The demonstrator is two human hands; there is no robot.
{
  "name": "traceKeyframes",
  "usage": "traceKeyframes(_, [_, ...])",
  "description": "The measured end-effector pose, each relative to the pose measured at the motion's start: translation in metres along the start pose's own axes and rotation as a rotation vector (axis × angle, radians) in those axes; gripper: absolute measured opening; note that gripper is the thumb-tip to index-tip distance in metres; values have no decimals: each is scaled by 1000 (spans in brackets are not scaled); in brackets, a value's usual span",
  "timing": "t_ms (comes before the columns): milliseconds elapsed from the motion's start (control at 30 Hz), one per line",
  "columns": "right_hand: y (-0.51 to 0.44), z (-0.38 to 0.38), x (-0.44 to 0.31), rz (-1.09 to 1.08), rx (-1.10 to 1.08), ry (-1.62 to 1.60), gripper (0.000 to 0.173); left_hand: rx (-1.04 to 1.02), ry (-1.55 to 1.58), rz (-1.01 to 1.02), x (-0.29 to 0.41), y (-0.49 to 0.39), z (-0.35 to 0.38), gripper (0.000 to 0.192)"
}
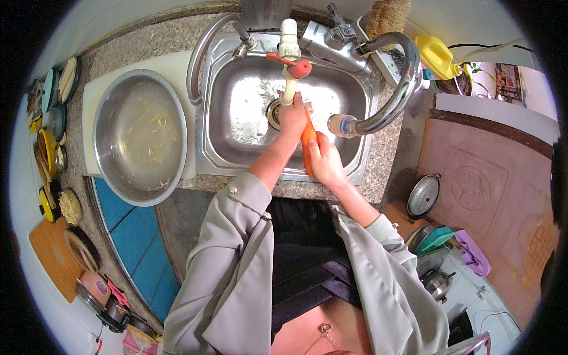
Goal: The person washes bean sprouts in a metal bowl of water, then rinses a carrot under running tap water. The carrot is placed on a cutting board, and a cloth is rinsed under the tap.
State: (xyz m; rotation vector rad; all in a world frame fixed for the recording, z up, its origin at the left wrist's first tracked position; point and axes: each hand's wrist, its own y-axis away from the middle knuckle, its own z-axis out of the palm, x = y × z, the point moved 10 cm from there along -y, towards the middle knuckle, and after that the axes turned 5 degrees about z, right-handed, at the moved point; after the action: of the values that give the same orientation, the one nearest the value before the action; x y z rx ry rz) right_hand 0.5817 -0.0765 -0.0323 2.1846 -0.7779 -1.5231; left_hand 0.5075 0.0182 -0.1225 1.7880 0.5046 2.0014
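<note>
An orange carrot [309,136] is held slantwise over the stainless steel sink [235,151]. My right hand [327,160] grips its near part, thumb along the top. Around the far part is my left hand [293,119], just below the spout of a white plastic tap [289,44] with a red lever [296,66]. The left fingers are partly hidden behind the hand and the carrot. Beneath the hands, the drain [274,113] shows beside the left wrist. Wet, shiny patches cover the sink floor.
Left of the sink, a metal basin [140,137] of cloudy water with pale shreds sits on a white cutting board [91,155]. Curved metal faucets [195,57] flank the sink; the right one [406,88] reaches over it. A yellow jug [432,55] stands at the back right.
</note>
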Motion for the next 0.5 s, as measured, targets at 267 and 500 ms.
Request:
traceKeyframes(267, [-2, -13, 0, -74, 20, 413, 42, -67, -282, 97, -11, 33, 17, 5])
traceKeyframes(500, [13, 11, 27, 225, -254, -436, 38, -187, 431, -337, -20, 21, 30, 24])
